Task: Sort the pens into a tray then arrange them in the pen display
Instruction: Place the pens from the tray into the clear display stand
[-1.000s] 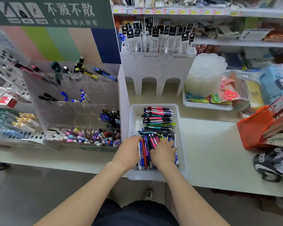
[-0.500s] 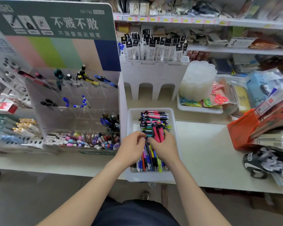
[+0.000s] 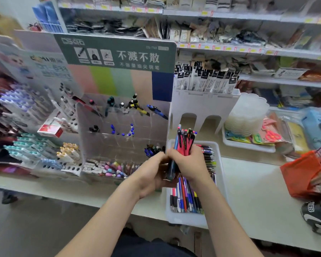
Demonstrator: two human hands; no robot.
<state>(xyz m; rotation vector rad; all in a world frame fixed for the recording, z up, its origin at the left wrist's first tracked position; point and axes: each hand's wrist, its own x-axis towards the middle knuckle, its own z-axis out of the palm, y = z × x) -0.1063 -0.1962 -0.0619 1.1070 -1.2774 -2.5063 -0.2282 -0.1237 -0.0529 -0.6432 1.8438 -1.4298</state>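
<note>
We record the display (image 3: 122,127) left of the grip, with few pens in its compartments. The left hand (image 3: 152,175) curls around the lower end of the bundle (image 3: 184,143); blur hides its fingertips. The bundle, mostly pink pens, stands near upright. The right hand (image 3: 190,164) wraps its middle. Beneath the grip, the tray (image 3: 185,218) holds loose pens (image 3: 185,199).

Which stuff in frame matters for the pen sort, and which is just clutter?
Job: pen bundle, held in right hand and left hand; loose pens; white tray; clear pen display.
Clutter: pink scissors, orange bag, stacked clear containers, sneaker.
</note>
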